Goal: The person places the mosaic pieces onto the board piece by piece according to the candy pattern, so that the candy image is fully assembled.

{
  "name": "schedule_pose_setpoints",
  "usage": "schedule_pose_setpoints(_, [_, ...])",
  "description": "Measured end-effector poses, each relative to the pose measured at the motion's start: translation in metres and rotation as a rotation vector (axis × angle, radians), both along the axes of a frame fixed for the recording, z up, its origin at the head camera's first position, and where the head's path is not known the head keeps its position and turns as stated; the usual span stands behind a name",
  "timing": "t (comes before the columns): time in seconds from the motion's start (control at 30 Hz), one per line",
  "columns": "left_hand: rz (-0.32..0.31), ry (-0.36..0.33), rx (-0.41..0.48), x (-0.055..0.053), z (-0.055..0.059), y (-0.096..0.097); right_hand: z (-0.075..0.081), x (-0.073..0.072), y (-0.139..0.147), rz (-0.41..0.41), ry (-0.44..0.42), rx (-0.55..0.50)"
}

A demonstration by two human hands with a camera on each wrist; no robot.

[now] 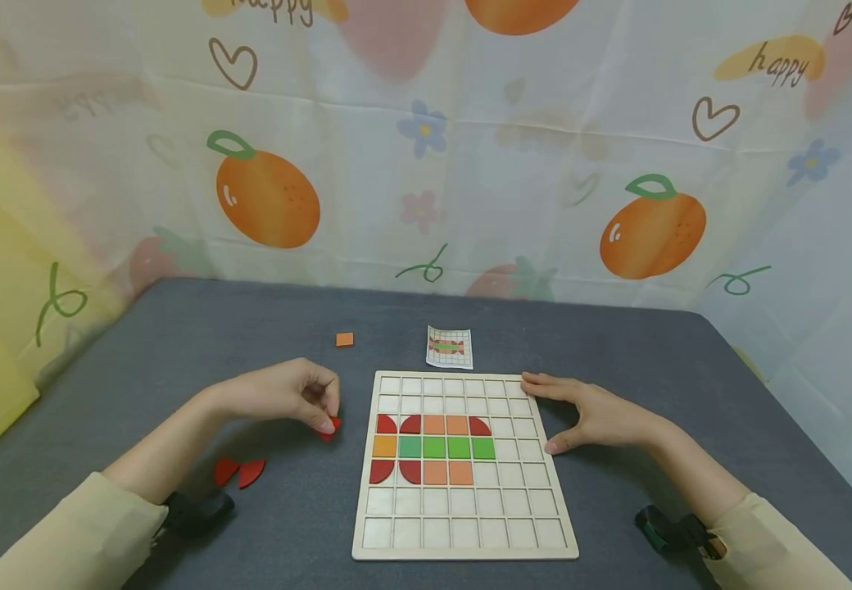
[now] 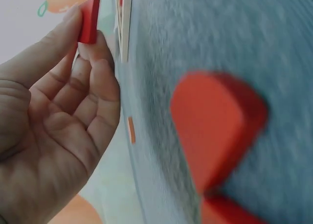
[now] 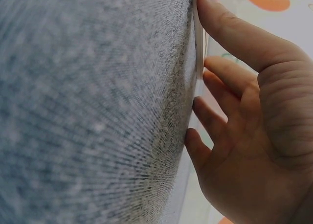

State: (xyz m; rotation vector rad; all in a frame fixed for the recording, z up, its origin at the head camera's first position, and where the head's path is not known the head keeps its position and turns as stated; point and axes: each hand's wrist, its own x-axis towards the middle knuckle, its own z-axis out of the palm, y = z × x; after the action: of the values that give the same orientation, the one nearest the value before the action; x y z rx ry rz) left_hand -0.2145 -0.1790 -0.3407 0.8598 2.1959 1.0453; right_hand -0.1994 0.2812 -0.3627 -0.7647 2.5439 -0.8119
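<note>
My left hand [image 1: 286, 397] pinches a red quarter-circle tile [image 2: 89, 20] between thumb and fingers, just left of the pale grid board [image 1: 466, 547]. Three rows of the board bear red rounded tiles [image 1: 411, 472], salmon squares [image 1: 435, 473], green squares [image 1: 459, 447] and one yellow-orange square [image 1: 384, 447]. At the board's upper right edge rests my right hand [image 1: 594, 412], its thumb and fingers extended and nothing held. Two more red tiles [image 1: 252, 473] lie on the table near the left wrist; one looms large and blurred in the left wrist view.
Behind the board lie a small printed pattern card [image 1: 450, 347] and, further left, a lone orange square tile [image 1: 344, 339]. Everything sits on a dark grey tabletop [image 1: 603, 344], with a fruit-printed curtain [image 1: 367, 180] hanging along its far side.
</note>
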Motion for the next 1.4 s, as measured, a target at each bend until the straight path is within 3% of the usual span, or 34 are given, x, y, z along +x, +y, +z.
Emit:
schedule_pose_setpoints(0.5, [-0.073,-0.098,0.027,0.002,0.006,0.059,0.000,0.000,0.000,-0.006,0.005,0.006])
schedule_pose_setpoints(1.1, [-0.212,-0.062,0.140,0.017,-0.002,0.111,-0.001,0.000,0.001,0.005,0.007,0.000])
schedule_pose_setpoints(1.2, [-0.199,-0.074,0.143,0.019,-0.002,0.118,-0.001,0.000,0.001,0.006,0.009,0.000])
schedule_pose_setpoints(1.4, [-0.089,-0.082,0.181,0.023,-0.004,0.132,-0.001,0.000,0.000,0.000,0.013,0.006])
